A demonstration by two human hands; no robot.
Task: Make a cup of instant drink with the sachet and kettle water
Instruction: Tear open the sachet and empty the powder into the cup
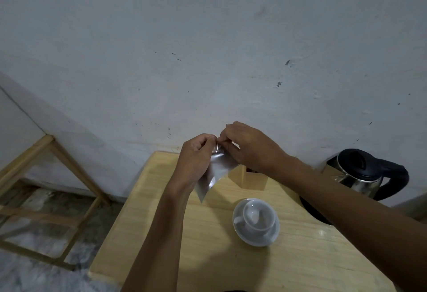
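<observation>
A silver foil sachet (216,172) hangs above the wooden table (161,234), held at its top edge by both hands. My left hand (196,160) pinches the top left corner and my right hand (248,146) pinches the top right, fingertips close together. Below them a white cup (258,219) stands on a white saucer (272,236), a small pale object inside the cup. A steel kettle (360,174) with a black lid and handle stands at the right, against the wall; my right forearm hides part of its base.
A small wooden box (253,180) stands on the table behind the cup, partly hidden by my right hand. A wooden frame stand (57,176) is on the floor to the left. The wall rises directly behind the table.
</observation>
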